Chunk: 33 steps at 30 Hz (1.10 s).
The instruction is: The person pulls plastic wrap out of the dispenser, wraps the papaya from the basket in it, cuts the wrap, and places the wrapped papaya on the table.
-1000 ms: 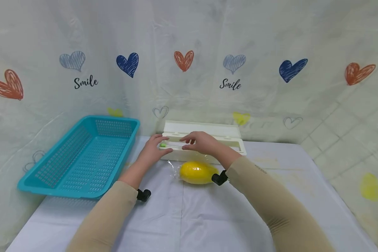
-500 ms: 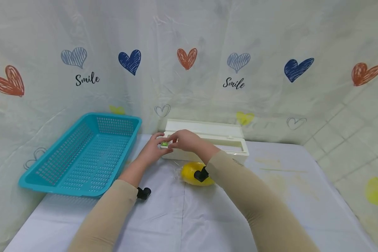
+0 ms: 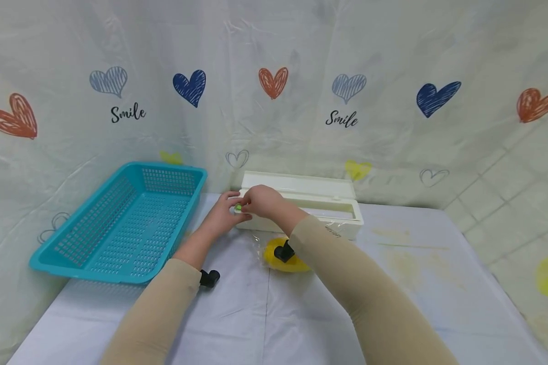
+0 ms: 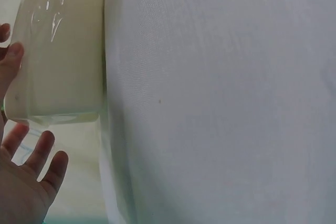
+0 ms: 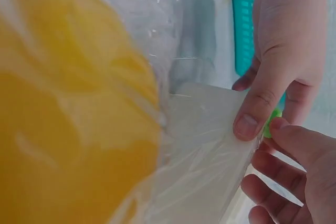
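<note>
A blue basket (image 3: pixel 91 277) sits leftmost. The left hand (image 3: pixel 220 217), fingers apart, rests its thumb on the front of the white box (image 3: pixel 265 225). At the box's left end, the right hand (image 3: pixel 264 200) has its grip pinched on a green piece (image 5: pixel 275 114). A wrapped yellow object (image 5: pixel 79 103) lies before the box.

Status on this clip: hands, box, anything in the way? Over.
Left hand holding left end of long white plastic box, lid open. Right hand pinching small green piece there. Rounded yellow plastic-wrapped object in front of box, apparently not blocking hands.
</note>
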Available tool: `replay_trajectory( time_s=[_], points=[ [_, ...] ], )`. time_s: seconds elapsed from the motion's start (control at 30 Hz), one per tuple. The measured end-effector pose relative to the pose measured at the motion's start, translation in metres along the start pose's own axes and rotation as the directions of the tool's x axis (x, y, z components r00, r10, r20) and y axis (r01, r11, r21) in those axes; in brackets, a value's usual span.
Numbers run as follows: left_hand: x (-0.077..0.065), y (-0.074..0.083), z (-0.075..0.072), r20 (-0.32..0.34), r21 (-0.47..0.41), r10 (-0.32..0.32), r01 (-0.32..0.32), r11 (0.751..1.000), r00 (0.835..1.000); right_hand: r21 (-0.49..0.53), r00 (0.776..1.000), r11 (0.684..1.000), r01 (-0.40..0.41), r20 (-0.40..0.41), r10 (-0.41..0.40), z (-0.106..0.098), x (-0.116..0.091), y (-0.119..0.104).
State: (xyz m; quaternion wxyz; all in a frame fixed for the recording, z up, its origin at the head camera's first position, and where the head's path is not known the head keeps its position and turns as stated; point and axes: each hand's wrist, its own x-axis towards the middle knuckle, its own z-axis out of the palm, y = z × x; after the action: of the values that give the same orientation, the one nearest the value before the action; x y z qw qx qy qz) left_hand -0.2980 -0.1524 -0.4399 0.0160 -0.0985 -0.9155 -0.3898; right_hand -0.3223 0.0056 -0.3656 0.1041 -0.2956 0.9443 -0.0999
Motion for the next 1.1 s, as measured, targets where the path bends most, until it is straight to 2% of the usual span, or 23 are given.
replay_trajectory(
  time_s=[0.23, 0.6, 0.83, 1.1],
  points=[
    [0.001, -0.002, 0.001, 0.009, -0.006, 0.007, -0.007, 1.000, 1.000, -0.036, 1.000, 0.999, -0.006, -0.012, 0.006, -0.002, -0.003, 0.001],
    [0.003, -0.004, -0.003, 0.014, 0.020, -0.001, 0.001, 1.000, 1.000, -0.089, 0.999, 0.996, 0.031, -0.020, -0.033, -0.005, -0.005, 0.006],
    [0.004, 0.001, -0.001, 0.014, 0.018, -0.026, 0.026, 1.000, 1.000, -0.094, 0.999, 0.994, 0.048, -0.015, -0.050, -0.007, -0.012, 0.015],
    [0.006, -0.003, -0.001, 0.014, 0.029, -0.044, 0.044, 0.999, 0.999, -0.100, 0.999, 0.994, 0.030, 0.011, -0.029, -0.013, -0.026, 0.034]
  ],
)
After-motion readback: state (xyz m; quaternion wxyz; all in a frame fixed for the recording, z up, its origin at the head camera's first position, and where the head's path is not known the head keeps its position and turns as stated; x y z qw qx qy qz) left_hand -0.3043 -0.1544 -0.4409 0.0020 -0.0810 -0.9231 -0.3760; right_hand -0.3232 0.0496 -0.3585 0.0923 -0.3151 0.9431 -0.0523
